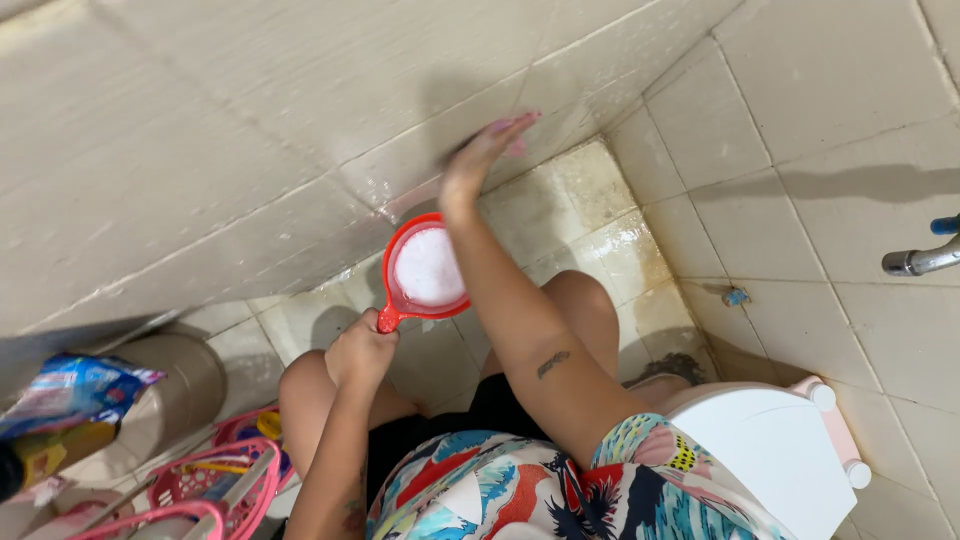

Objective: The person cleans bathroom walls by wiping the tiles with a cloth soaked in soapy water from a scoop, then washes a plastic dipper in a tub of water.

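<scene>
Head view is looking steeply down at a person crouching in a tiled corner. The right hand (pixel 478 158) is reaching far forward with the arm nearly straight, its palm and spread fingers pressing flat against the tiled wall (pixel 200 160) just above the floor line; something pink is showing at the fingertips, too blurred to name, so whether the hand is gripping anything cannot be told. The left hand (pixel 360 350) is staying nearer, elbow bent, fingers wrapping tightly around the handle of one red scoop (pixel 428 270), which is holding white foamy liquid or powder. The scoop is hovering over the wet floor tiles (pixel 590 240), just left of the right forearm and below the right hand.

Both bare knees are showing, one either side of the scoop's handle. One small dark tattoo is sitting on the right forearm. On the near left, one pink plastic basket (pixel 225 490) is holding small items, with one beige cylindrical container (pixel 175 385) beside it and one blue packet (pixel 75 390) lying on top. On the near right, one white stool with pink edges (pixel 790 450) is standing on the floor. At the far right edge, one metal tap (pixel 920 260) is sticking out from the side wall.
</scene>
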